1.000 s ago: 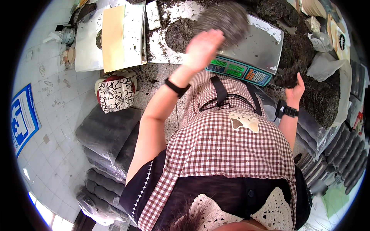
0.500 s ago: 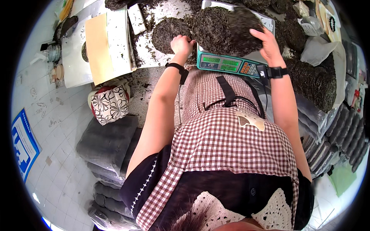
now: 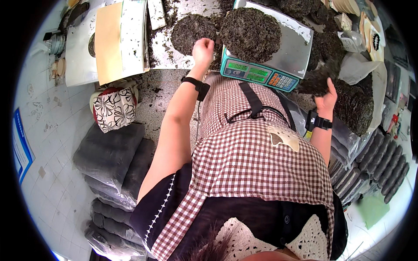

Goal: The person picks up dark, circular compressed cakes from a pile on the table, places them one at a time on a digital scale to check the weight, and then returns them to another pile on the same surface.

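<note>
Dark, flaky round cakes that look like dried seaweed lie about the work surface. One seaweed cake [image 3: 251,35] rests on the left part of the metal pan of a teal digital scale [image 3: 261,75]; the pan's right part is bare. My right hand [image 3: 326,99], just right of the scale, grips another seaweed cake [image 3: 320,80], blurred by motion. To the scale's left, my left hand [image 3: 203,51] is closed with curled fingers over the lower right edge of a third seaweed cake [image 3: 187,32]. Whatever its fingertips pinch is hidden.
Papers with a tan folder [image 3: 109,43] lie at the left. Below them is a flower-patterned pouch [image 3: 115,108]. Bagged dark stacks [image 3: 109,156] stand at lower left, more packs [image 3: 374,161] at lower right. A large open bag of seaweed [image 3: 355,104] sits right of my right hand.
My right hand has carried a seaweed cake off the scale, to the right and toward me. One cake stays on the pan. My left hand has barely moved.
</note>
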`<action>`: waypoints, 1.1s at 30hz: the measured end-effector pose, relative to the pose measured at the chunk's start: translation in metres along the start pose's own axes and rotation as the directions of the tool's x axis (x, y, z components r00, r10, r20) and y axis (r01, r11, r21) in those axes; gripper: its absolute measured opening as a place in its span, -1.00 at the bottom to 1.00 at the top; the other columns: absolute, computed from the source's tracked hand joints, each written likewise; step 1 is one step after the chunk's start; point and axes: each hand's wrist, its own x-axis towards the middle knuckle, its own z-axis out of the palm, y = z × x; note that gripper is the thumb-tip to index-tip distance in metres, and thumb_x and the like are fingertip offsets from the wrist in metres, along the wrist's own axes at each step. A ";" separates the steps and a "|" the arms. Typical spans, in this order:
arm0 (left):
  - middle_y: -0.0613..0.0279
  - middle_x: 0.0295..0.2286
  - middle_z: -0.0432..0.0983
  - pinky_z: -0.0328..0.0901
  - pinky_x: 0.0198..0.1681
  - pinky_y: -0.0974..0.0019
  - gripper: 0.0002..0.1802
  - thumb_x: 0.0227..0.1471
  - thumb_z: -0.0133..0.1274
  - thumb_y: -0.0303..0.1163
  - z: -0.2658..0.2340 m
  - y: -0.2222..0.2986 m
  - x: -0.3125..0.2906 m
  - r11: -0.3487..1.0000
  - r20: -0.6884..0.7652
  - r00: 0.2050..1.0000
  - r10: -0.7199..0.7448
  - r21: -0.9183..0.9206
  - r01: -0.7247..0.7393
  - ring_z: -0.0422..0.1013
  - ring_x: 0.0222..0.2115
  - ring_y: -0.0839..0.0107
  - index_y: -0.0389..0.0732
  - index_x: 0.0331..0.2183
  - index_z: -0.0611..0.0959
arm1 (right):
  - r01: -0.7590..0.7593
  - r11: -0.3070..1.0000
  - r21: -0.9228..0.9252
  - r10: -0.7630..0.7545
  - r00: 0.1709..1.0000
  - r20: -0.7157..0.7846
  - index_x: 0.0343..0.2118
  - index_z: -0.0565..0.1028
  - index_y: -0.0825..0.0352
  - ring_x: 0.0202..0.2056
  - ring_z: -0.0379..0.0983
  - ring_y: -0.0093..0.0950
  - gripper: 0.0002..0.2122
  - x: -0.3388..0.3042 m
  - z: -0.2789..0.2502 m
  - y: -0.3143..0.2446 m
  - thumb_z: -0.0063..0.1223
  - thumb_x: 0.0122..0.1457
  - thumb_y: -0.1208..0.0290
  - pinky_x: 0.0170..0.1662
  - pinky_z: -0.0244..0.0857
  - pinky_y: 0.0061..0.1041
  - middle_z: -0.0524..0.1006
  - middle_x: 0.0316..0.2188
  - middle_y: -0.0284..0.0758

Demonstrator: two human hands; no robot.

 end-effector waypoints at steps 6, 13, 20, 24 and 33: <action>0.16 -0.33 0.51 0.30 -0.13 0.21 -0.84 0.15 0.04 -0.34 -0.104 0.122 0.053 0.967 -0.096 0.991 0.089 -0.230 -0.109 0.42 -0.27 0.26 -0.19 -0.29 0.65 | 0.009 0.855 -0.519 -0.029 0.999 -0.030 0.11 0.36 0.43 -0.03 0.49 -0.41 -0.64 -0.008 0.119 0.029 0.05 0.31 0.42 0.02 0.41 -0.37 0.50 0.01 -0.24; 0.17 0.27 0.14 -0.27 0.36 -0.16 -0.38 0.13 -0.04 0.18 -0.042 0.179 0.077 0.799 0.407 0.785 0.466 0.187 -0.571 -0.03 0.33 0.17 0.24 0.19 0.43 | 0.151 0.873 -0.464 -0.016 0.959 0.282 0.11 0.37 0.45 -0.06 0.51 -0.43 -0.58 0.042 0.122 0.038 0.17 0.20 0.50 0.04 0.41 -0.41 0.54 -0.05 -0.26; 0.07 -0.04 0.47 0.12 0.19 -0.01 -0.46 0.07 0.13 -0.06 -0.079 0.233 0.095 0.919 0.091 0.948 0.304 -0.290 -0.267 0.34 0.02 0.04 -0.21 -0.01 0.55 | 0.216 0.577 -0.787 0.192 0.901 0.389 0.01 0.47 0.52 -0.19 0.53 -0.52 -0.54 0.044 0.100 0.036 0.32 0.05 0.48 -0.06 0.41 -0.50 0.61 -0.18 -0.29; 0.14 -0.25 0.60 0.39 -0.12 0.12 -0.63 0.02 0.19 -0.10 -0.088 0.278 0.120 0.852 0.529 0.668 0.524 -0.342 -0.397 0.50 -0.16 0.11 -0.12 -0.18 0.66 | 0.452 0.358 -0.817 0.207 0.815 0.541 -0.15 0.55 0.46 -0.32 0.49 -0.59 -0.65 0.054 0.135 0.049 0.32 0.03 0.39 -0.21 0.39 -0.51 0.62 -0.38 -0.30; 0.28 -0.48 0.60 0.34 -0.36 0.41 -0.74 0.17 0.10 -0.22 -0.059 0.256 0.135 0.821 0.388 0.916 -0.105 -0.487 0.300 0.46 -0.47 0.50 -0.21 -0.27 0.69 | 0.193 0.866 -0.462 -0.097 0.970 0.223 -0.06 0.53 0.49 -0.16 0.52 -0.54 -0.64 0.054 0.133 0.039 0.27 0.16 0.36 -0.06 0.37 -0.54 0.60 -0.16 -0.28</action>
